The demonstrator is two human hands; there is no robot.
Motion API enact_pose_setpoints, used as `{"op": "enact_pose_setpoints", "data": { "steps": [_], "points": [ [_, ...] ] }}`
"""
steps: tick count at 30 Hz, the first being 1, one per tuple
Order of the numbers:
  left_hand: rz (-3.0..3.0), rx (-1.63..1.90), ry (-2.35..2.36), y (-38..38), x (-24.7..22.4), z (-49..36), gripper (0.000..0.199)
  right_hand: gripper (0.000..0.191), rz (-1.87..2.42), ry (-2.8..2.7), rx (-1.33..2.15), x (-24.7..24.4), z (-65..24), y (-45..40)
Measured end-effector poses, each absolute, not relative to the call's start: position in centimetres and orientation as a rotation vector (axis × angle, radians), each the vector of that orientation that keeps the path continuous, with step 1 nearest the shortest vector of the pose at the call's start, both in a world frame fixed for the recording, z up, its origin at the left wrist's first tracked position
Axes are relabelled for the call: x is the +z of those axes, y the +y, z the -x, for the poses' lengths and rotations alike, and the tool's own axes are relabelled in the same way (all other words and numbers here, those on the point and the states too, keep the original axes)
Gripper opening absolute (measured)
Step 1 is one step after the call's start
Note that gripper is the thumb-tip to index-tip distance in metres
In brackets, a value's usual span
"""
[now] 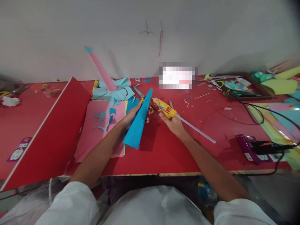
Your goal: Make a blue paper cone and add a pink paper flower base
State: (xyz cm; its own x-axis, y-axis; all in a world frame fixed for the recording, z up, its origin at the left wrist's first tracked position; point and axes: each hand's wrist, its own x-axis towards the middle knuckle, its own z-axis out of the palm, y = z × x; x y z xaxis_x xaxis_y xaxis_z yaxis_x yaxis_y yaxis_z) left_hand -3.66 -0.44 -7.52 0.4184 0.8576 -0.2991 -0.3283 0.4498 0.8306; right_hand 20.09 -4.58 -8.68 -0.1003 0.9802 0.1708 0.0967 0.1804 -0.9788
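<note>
My left hand [132, 117] is closed around a blue paper cone [139, 122], narrow end pointing away and wide end toward me. Part of that hand is hidden behind the paper. A yellow glue gun [164, 107] is gripped in my right hand [172, 123], its nozzle end close to the cone; I cannot tell whether they touch. From the gun's back a long pale glue stick [197, 129] sticks out. Beyond my left hand, scissors [138, 91] lie on the table, partly covered by the cone.
A red divider [47, 134] stands at the left, beside stacked pink sheets [91, 131]. A tall pink paper cone [102, 69] rises from light-blue paper flaps [122, 93]. On the right are a dark tray [252, 97], a purple box [249, 145] and black cables [252, 117]. Scraps litter the red table [161, 156].
</note>
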Motion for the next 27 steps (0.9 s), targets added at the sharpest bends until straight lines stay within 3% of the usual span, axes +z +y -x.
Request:
{"op": "enact_pose_setpoints", "data": {
  "steps": [6,11,27],
  "points": [
    [-0.852,0.855,0.777,-1.4,-6.5,3.5,0.061,0.036,1.153,-1.674,0.760,-9.6,-20.7,-3.5],
    [-0.906,0.869,0.783,-1.5,-6.9,3.9,0.083,0.029,1.135,-1.737,0.668,-10.1,-20.7,-3.2],
    [-0.898,0.841,0.777,-1.6,-6.7,4.0,0.082,0.037,1.189,-1.798,0.570,-11.3,-20.6,-2.8]
  ]
}}
